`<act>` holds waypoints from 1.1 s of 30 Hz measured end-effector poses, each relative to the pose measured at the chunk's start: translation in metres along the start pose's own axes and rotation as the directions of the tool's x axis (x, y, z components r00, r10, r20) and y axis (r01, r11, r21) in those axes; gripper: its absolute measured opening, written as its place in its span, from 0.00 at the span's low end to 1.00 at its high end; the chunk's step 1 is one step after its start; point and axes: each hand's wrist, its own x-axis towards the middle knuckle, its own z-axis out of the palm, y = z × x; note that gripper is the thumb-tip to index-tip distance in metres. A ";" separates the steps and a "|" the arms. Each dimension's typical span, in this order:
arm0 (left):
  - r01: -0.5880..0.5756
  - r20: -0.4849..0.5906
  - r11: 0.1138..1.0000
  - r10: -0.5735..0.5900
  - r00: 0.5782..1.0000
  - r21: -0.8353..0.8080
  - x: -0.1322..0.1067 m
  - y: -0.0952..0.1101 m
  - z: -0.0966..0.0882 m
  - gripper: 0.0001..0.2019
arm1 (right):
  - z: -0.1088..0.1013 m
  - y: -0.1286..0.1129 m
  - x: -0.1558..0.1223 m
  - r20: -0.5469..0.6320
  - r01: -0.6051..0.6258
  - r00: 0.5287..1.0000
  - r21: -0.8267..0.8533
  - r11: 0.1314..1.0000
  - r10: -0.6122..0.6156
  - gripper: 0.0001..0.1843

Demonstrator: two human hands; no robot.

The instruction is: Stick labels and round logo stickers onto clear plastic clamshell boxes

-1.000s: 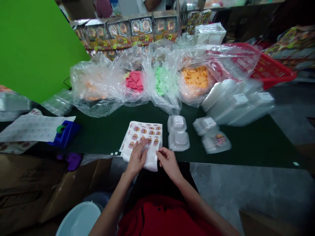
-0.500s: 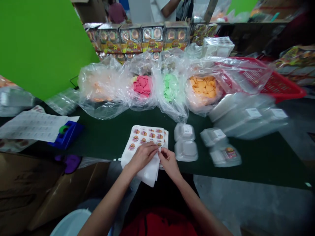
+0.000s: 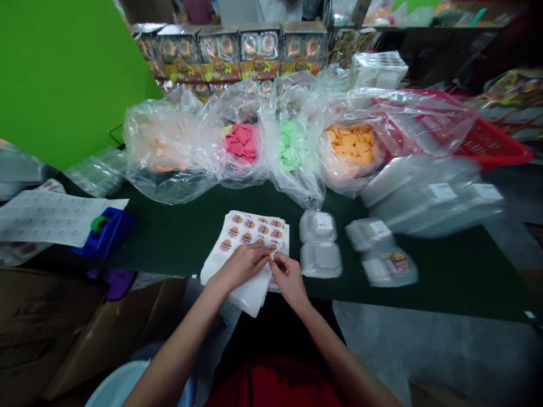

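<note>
Burger sticker sheets (image 3: 248, 226): loose white stack at the near edge of the dark green table (image 3: 165, 240), right in front of the person, near corner overhanging the edge. Rows of burger stickers show on the far part; the near part of the top sheet looks bare.

Left hand (image 3: 245, 264): lies across the top sheet, fingers close together, tips near its right edge. Can't tell if the thumb is pinching anything. Right hand (image 3: 292, 278): at the stack's right edge, thumb and index pinching at the sheet, tips meeting the left hand's. Sticker alone or backing too: too small to tell.

Just right of the stack: open clear clamshell (image 3: 321, 260), white label on its far half. Further right: second open clamshell (image 3: 388, 270), white label on far half, burger sticker on near half. Beyond that, right of the stack: blurred row of clear clamshells (image 3: 424, 198), then red basket (image 3: 496, 142).

Beyond the stack, clear plastic bags in a row: pale orange contents (image 3: 163, 150) to the far left, pink pieces (image 3: 241, 141) straight beyond, green pieces (image 3: 292, 147) slightly right, orange pieces (image 3: 351, 144) further right. Behind those, boxed burger packs (image 3: 259, 53).

Left of the stack, well apart: blue tape dispenser (image 3: 104, 234), printed label sheet (image 3: 51, 217) touching it.
</note>
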 end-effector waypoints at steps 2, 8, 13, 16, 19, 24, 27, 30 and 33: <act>0.002 0.018 0.999 -0.002 1.000 0.033 0.001 0.000 0.000 0.10 | 0.000 0.001 0.002 -0.009 0.002 1.000 -0.004 1.000 -0.003 0.12; 0.096 -0.106 0.993 -0.104 0.989 -0.074 0.008 0.000 0.011 0.09 | 0.002 0.006 0.002 -0.045 -0.004 0.999 -0.024 1.000 0.003 0.13; 0.298 -0.327 0.790 -0.519 0.789 -0.536 0.015 -0.021 0.029 0.04 | 0.003 0.012 0.000 -0.098 -0.025 0.995 -0.038 0.999 0.021 0.15; 0.311 -0.426 0.729 -0.632 0.647 -0.609 0.016 -0.030 0.034 0.10 | 0.002 0.005 -0.008 -0.093 0.036 0.994 -0.153 0.988 -0.050 0.25; 0.303 -0.542 0.734 -0.662 0.518 -0.607 0.007 -0.018 0.033 0.11 | -0.001 -0.016 -0.024 -0.055 0.188 0.975 -0.331 0.925 -0.217 0.31; 0.095 -0.750 0.994 -0.099 0.654 -0.048 -0.021 0.044 0.036 0.07 | -0.008 -0.053 -0.042 -0.047 0.102 0.993 -0.074 0.992 -0.106 0.18; -0.076 -0.638 0.988 0.145 0.756 0.134 -0.034 0.078 0.039 0.13 | -0.015 -0.060 -0.041 0.006 -0.062 0.998 0.248 0.967 0.062 0.18; -0.054 -0.566 0.998 0.057 0.822 0.021 -0.038 0.099 0.028 0.14 | -0.028 -0.060 -0.043 0.010 -0.099 0.995 0.352 0.931 0.102 0.16; 0.068 -0.493 0.982 -0.146 0.858 -0.174 -0.028 0.109 0.004 0.11 | -0.043 -0.063 -0.051 0.014 -0.053 0.999 0.289 0.956 0.051 0.13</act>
